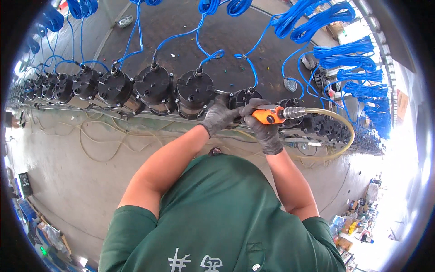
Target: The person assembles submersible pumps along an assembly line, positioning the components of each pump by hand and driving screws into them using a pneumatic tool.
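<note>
A dark grey glove covers my right hand, which is wrapped round an orange air tool lying sideways. A metal coupling joins the tool to a yellowish air hose that loops down to the right. Also gloved, my left hand is closed just left of the tool, between two black-topped cylindrical pumps. What its curled fingers hold is hidden. Left of that hand stands a pump with a cable in its top. Behind my hands is another pump, partly covered.
A long row of similar pumps runs left and right along the bench edge. Coiled blue cables lie across the dark bench top. Loose hoses hang below it. Boxes stand at the lower right.
</note>
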A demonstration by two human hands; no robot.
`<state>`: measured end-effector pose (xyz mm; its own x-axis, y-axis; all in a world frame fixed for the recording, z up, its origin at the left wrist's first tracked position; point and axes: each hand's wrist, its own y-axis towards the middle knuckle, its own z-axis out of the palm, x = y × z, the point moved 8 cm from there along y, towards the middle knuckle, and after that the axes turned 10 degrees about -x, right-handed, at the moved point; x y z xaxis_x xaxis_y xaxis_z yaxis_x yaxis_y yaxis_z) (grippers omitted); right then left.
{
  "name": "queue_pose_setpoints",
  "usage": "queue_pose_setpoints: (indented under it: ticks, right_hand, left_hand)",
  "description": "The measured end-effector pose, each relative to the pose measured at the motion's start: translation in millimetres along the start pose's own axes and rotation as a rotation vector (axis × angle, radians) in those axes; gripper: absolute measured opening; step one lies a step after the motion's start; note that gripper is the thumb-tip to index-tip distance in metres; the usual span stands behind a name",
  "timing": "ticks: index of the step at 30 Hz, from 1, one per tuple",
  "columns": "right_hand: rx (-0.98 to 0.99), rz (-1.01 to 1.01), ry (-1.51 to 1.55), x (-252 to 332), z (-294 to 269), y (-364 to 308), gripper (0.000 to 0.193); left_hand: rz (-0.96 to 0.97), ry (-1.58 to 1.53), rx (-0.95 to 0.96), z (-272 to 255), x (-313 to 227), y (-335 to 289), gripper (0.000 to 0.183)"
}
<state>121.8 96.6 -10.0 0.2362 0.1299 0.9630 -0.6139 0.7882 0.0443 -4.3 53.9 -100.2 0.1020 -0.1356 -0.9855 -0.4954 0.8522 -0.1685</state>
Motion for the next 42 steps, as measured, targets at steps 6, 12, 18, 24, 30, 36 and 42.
queue_pose_setpoints:
  ticks: [6, 12, 18, 24, 30, 36, 42]
  right_hand:
    - [-0.001, 0.065, -0.058, -16, -9, 13, 0.039]
    - [0.04, -0.067, -0.25, 19, 30, 7, 0.037]
    - [-0.161, 0.038, 0.141, 23, -18, 3, 0.035]
    - [-0.35, -0.112, -0.006, 76, -63, -10, 0.052]
    - [-0.445, -0.16, -0.072, 44, -89, 1, 0.052]
    - [-0.237, -0.046, -0.304, 27, -102, 15, 0.031]
    - [-0.167, 0.036, 0.267, 26, -79, 21, 0.043]
  left_hand:
    - [0.009, -0.07, 0.04, 11, 7, 8, 0.065]
    - [0.049, -0.112, -0.007, 8, 11, 11, 0.062]
    - [-0.034, -0.15, 0.028, 2, 10, 5, 0.066]
    - [-0.048, 0.04, 0.022, 1, -8, -2, 0.067]
    - [-0.13, -0.184, 0.012, 3, -9, -9, 0.073]
    - [-0.118, -0.084, 0.111, 10, 11, 6, 0.088]
    - [-0.067, -0.208, 0.062, 9, 40, 13, 0.091]
